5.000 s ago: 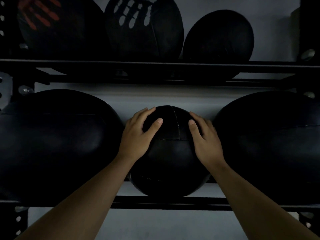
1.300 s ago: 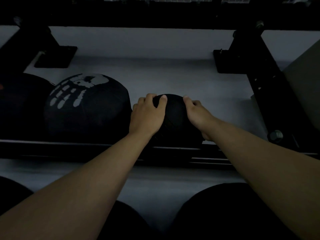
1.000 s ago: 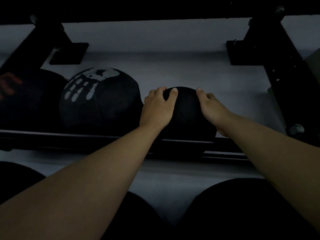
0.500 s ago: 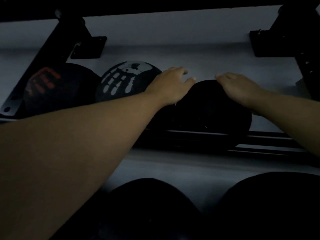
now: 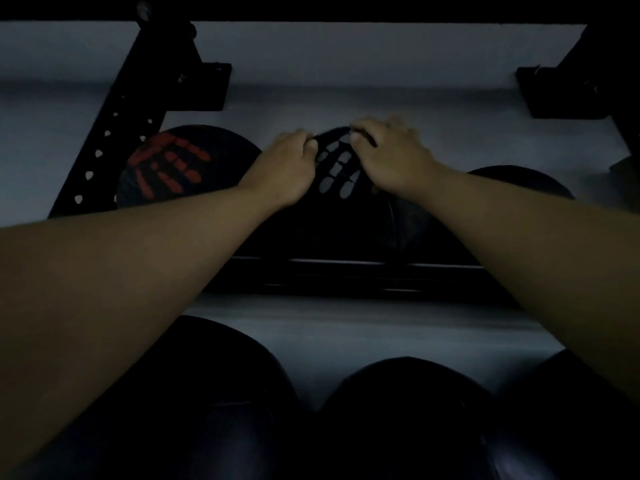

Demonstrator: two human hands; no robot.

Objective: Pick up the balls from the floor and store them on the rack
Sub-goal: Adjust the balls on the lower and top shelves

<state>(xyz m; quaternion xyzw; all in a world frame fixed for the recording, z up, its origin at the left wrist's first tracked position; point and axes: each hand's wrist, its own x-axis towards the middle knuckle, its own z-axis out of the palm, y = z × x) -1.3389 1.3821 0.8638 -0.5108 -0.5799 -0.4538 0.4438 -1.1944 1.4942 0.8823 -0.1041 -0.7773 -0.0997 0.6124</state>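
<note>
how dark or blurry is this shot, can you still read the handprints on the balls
Head view: very dim, black balls merge into the rack; both hands show motion blur at the fingers; the red handprint reads clearly, the white handprint is partly covered.

Dim, underexposed, motion-blurred, wide-angle edges.

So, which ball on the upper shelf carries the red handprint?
The leftmost ball, beside the perforated rack upright. The middle ball, under both hands, has a pale handprint; the right ball shows none.
</note>
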